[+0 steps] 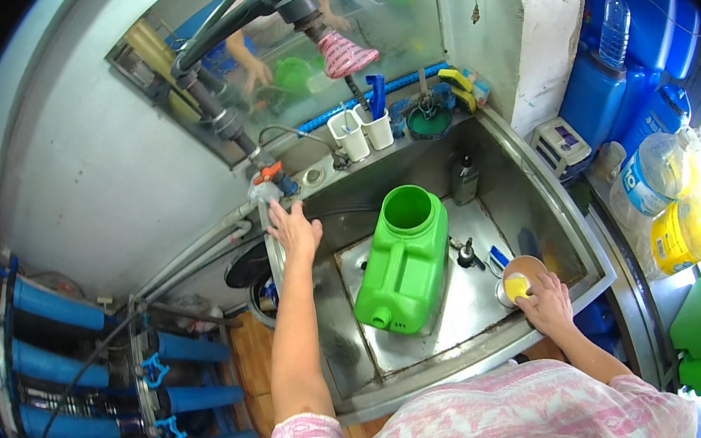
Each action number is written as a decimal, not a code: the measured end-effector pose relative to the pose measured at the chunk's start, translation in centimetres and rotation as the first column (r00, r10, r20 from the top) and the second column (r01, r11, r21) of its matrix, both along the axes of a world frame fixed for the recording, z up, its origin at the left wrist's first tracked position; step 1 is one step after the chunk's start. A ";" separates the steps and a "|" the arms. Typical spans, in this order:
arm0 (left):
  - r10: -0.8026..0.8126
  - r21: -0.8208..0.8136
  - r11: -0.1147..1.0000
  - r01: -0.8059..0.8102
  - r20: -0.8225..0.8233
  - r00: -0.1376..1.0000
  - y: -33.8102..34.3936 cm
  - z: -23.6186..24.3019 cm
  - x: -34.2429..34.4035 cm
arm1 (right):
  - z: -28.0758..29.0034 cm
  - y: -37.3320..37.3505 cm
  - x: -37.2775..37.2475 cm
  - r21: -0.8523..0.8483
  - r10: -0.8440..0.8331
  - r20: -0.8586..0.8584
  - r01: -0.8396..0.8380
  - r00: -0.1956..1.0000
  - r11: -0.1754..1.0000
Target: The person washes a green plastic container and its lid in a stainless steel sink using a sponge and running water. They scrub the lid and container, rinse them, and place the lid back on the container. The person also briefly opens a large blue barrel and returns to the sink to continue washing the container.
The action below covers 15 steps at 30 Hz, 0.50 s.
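My left hand [295, 230] reaches to the sink's far left corner, fingers spread with nothing in them. Just beyond its fingertips is an orange valve handle [269, 173] on a pipe. At the right of the sink, my right hand [544, 302] has its fingers on a yellow sponge [516, 287], by a pinkish bowl [526, 266]. A bright green plastic jug [405, 269] with a wide round opening lies in the steel sink [350, 355] between my hands, untouched by either. Beside the jug are a small black tap-like fitting [465, 253] and a blue brush [500, 257].
A dark bottle [465, 178] stands at the sink's back wall. White holders [349, 136] and a green bowl [430, 123] line the back ledge. Overhead, a dark pipe ends in a pink-wrapped spout [345, 53]. Blue containers [594, 97] crowd the right; blue cylinders [62, 364] fill a left rack.
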<state>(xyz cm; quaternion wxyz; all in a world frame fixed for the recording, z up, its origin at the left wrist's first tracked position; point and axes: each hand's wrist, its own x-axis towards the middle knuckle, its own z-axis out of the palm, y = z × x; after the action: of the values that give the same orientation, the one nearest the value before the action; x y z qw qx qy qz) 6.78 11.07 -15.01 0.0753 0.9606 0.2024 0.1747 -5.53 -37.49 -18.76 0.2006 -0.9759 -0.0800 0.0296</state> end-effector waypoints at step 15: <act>0.165 -0.995 0.024 0.095 0.097 0.982 11.3 1.0 10.2 | -0.8 4.4 6.3 0.420 0.235 0.003 -0.215 0.972 0.882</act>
<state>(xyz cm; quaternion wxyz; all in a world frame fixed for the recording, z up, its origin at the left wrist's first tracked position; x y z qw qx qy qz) 17.03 22.36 -14.03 0.7387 0.6076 0.2823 0.0736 0.72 -33.09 -19.52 0.4014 -0.8936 -0.1924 0.0582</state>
